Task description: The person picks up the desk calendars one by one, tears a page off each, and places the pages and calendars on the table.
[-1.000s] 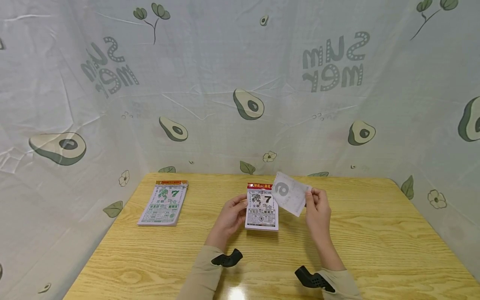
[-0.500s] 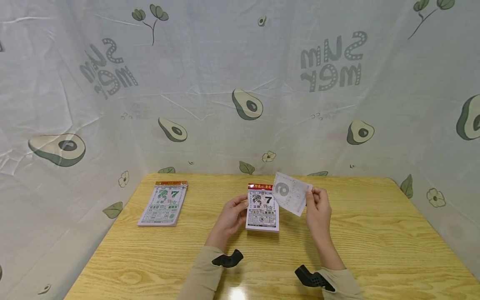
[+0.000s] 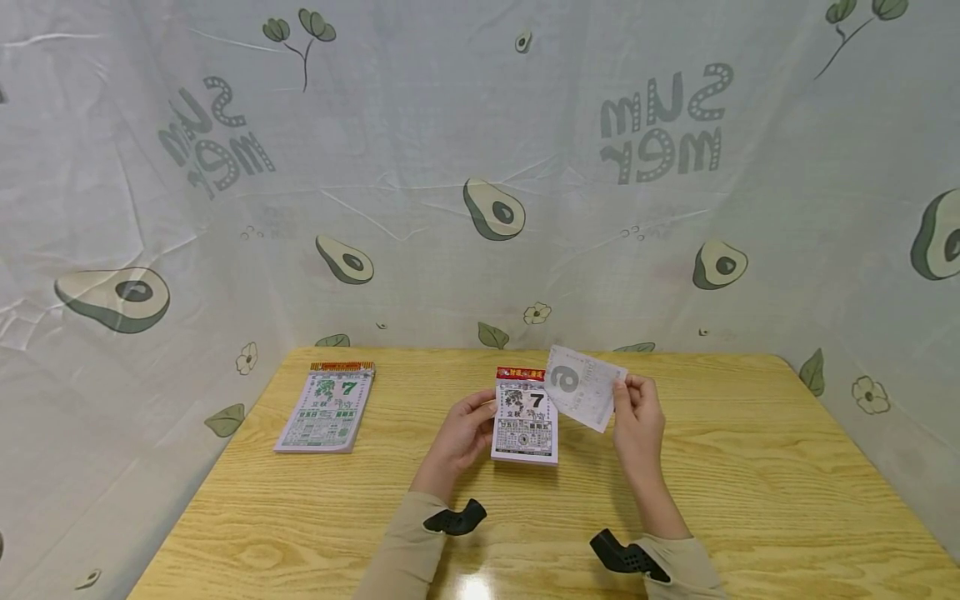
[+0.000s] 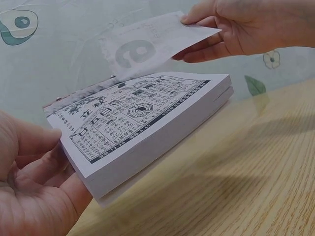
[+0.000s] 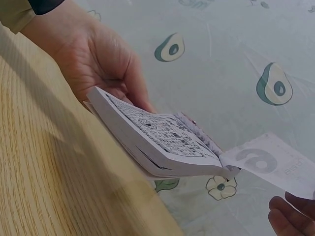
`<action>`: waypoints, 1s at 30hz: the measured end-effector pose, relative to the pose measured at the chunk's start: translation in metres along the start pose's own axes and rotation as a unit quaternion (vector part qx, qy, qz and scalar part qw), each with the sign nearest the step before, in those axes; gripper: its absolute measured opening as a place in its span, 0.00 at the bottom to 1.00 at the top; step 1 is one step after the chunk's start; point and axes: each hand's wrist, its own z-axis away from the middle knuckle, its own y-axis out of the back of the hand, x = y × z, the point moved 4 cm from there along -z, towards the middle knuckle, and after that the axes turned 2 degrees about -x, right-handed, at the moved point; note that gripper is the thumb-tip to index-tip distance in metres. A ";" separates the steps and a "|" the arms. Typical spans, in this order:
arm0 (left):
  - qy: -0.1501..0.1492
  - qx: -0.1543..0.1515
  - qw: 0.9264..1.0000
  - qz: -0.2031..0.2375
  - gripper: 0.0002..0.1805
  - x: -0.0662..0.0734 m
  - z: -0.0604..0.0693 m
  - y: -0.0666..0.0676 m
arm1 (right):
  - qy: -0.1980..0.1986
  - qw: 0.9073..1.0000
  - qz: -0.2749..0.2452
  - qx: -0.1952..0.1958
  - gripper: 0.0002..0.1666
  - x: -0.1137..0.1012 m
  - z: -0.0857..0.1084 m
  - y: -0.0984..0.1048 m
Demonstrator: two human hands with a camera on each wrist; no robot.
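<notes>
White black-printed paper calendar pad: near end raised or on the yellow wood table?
Raised: the left hand grips the pad, and the left wrist view shows that end above the table.

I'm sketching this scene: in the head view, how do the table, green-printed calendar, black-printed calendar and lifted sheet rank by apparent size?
1. Table
2. Green-printed calendar and black-printed calendar: too alike to rank
3. Lifted sheet

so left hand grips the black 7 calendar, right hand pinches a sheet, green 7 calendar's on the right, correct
Not right: the head view shows the green 7 calendar on the left; the left hand and right hand are as you say.
</notes>
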 end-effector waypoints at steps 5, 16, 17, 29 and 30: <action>-0.001 -0.006 1.000 0.000 0.22 0.000 0.000 0.000 | -0.002 1.000 0.002 0.006 0.18 0.001 -0.001 0.001; 0.004 -0.005 1.000 0.002 0.22 -0.001 -0.001 -0.001 | -0.014 1.000 0.002 0.021 0.17 0.005 -0.004 0.002; 0.004 -0.005 1.000 0.003 0.22 -0.001 -0.001 -0.001 | -0.016 1.000 0.003 0.023 0.18 0.005 -0.004 0.003; -0.002 0.020 1.000 0.015 0.21 -0.001 -0.002 0.013 | -0.012 0.996 -0.001 0.086 0.16 0.002 -0.009 0.022; -0.003 0.018 1.000 0.016 0.21 -0.001 -0.003 0.013 | -0.012 0.996 -0.001 0.083 0.17 0.001 -0.009 0.021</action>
